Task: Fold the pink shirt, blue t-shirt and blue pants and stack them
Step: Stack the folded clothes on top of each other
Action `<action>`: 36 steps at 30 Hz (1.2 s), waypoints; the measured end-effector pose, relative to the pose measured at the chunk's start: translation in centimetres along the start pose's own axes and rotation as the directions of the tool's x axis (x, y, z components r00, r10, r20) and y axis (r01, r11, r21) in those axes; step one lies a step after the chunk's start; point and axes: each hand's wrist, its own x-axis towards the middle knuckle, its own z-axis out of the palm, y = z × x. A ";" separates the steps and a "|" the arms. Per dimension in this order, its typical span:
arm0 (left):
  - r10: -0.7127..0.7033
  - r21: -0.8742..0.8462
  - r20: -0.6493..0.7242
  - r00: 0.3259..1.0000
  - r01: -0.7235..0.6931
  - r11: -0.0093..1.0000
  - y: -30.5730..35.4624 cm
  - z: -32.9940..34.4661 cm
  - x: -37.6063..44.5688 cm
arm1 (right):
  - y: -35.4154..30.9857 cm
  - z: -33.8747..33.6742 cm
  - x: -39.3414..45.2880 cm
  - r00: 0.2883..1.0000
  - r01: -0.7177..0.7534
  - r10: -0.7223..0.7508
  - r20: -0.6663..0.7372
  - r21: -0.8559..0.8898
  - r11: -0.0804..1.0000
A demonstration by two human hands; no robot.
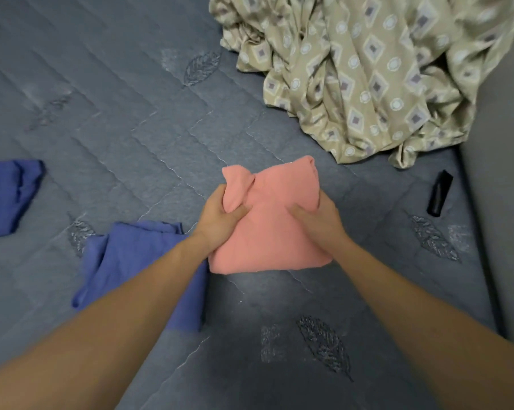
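Now both hands are gripping the pink shirt (275, 223) on the bed (116, 128): left hand (220, 218) curling around its left edge, right hand (319, 218) around its right. A folded blue garment (137, 261) is lying just beside the left arm, nearer to it.

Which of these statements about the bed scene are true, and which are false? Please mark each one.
1. Both hands grip the pink shirt. True: left hand, right hand.
2. The pink shirt lies on top of a blue garment. False: it sits beside the nearer blue garment.
3. A black object lies right of the shirt. True.
4. The patterned cloth is folded flat. False: it is crumpled.
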 end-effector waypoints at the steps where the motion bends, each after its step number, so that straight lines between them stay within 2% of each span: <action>1: 0.003 0.000 -0.002 1.000 -0.003 1.000 0.5 -0.9 -0.4 | -0.7 0.2 -0.6 1.000 0.019 -0.019 -0.004 0.001 1.000; 5: 0.009 -0.029 -0.009 1.000 -0.010 1.000 1.7 -6.4 -3.0 | -4.0 3.1 -3.4 0.996 0.087 -0.087 -0.002 0.027 0.996; 9: 0.011 -0.018 -0.014 1.000 -0.011 1.000 0.1 -13.8 -5.0 | -7.6 8.8 -6.8 0.992 0.123 -0.124 -0.001 0.076 0.989; 17: 0.049 -0.018 -0.072 0.996 -0.050 0.999 -8.4 -30.1 -8.9 | -14.1 25.0 -13.3 0.985 0.174 -0.173 -0.017 0.073 0.982; 23: 0.056 0.005 -0.061 0.997 -0.056 0.998 -14.7 -42.5 -12.6 | -17.1 38.3 -19.0 0.989 0.146 -0.145 -0.027 0.057 0.988; 27: 0.003 0.045 -0.046 0.999 -0.001 0.999 -18.2 -49.8 -15.7 | -18.9 46.3 -23.4 0.995 0.098 -0.099 0.002 0.108 0.989; 31: -0.079 0.028 -0.059 0.995 0.081 0.996 -22.1 -53.9 -17.9 | -18.3 52.8 -25.2 0.993 0.105 -0.111 0.032 0.151 0.983; 36: -0.182 0.023 -0.047 0.982 0.183 0.983 -27.9 -54.3 -18.0 | -15.7 56.8 -24.0 0.996 0.058 -0.062 0.060 0.078 0.995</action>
